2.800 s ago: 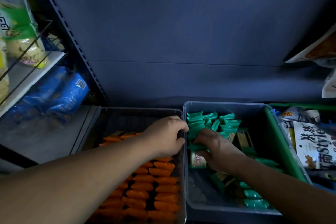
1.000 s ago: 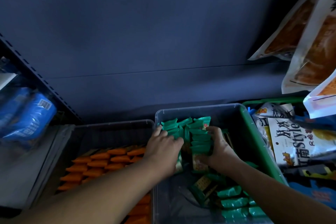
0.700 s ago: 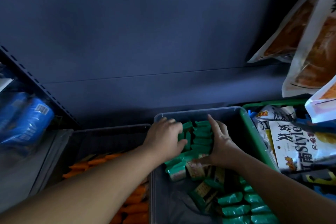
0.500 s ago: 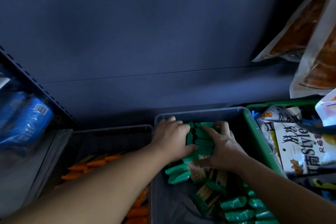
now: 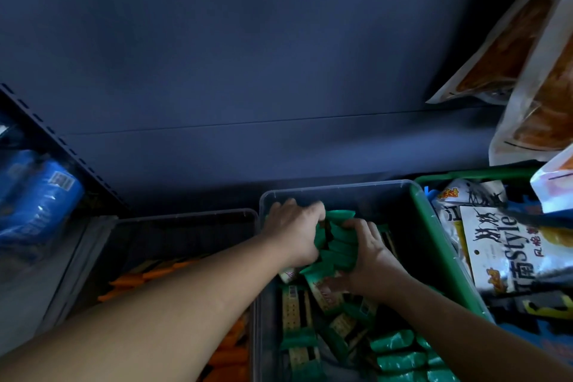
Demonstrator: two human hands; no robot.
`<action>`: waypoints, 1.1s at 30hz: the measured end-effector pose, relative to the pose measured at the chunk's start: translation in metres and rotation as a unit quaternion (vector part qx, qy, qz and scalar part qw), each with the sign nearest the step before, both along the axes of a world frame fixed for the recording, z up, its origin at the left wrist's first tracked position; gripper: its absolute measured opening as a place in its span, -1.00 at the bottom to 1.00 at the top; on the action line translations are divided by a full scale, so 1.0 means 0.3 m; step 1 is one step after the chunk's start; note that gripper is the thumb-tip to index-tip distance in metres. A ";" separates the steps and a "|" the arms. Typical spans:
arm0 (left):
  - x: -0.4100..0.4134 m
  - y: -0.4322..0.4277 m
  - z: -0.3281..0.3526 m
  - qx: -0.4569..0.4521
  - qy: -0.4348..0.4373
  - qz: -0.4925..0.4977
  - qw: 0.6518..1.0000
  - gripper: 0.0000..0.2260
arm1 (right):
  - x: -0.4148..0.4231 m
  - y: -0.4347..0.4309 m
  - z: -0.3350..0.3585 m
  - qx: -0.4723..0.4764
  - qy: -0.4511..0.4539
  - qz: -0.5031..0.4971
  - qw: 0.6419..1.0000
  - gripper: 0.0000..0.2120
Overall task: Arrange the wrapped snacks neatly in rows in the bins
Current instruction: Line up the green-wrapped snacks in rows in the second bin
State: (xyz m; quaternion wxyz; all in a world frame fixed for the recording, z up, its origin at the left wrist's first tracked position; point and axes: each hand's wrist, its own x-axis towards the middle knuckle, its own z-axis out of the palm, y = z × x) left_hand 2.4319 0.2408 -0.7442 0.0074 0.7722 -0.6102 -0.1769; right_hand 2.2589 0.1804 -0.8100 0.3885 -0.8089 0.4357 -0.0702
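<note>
Hands squeeze green snacks (image 5: 338, 245) in right bin (image 5: 341, 187)

Left hand (image 5: 293, 231) and right hand (image 5: 369, 257) curl round the stack from both sides, at the far end of this bin. Loose snacks (image 5: 393, 347) lie nearer. Orange snacks (image 5: 155, 273) fill the left bin (image 5: 186, 215).

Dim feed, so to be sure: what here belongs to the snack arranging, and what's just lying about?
Job: left hand, right hand, green snacks, right bin, orange snacks, left bin.
Lying about: blue packets, hanging bags, green basket, white pouch.
</note>
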 end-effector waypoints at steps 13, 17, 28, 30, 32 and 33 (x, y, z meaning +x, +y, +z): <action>0.015 -0.049 0.024 -0.078 0.118 -0.051 0.989 -0.55 | -0.056 0.097 0.002 -0.005 -0.073 0.089 0.993 -0.06; -0.007 -0.069 0.012 -0.054 0.139 -0.056 0.987 -0.56 | -0.062 0.120 0.007 0.018 -0.083 0.046 0.995 -0.01; 0.004 -0.082 0.000 0.026 0.309 0.016 0.951 -0.60 | -0.053 0.075 0.035 0.044 -0.013 0.076 0.996 0.59; 0.010 -0.062 0.012 0.023 0.256 -0.016 0.966 -0.38 | -0.049 0.062 0.034 0.055 0.007 0.083 0.995 0.54; 0.006 -0.017 0.027 0.090 0.188 -0.084 0.974 0.01 | -0.047 0.045 0.035 0.062 0.014 0.081 0.995 0.55; 0.005 0.008 0.028 0.121 0.151 -0.123 0.973 0.18 | -0.046 0.034 0.036 0.065 0.016 0.085 0.994 0.56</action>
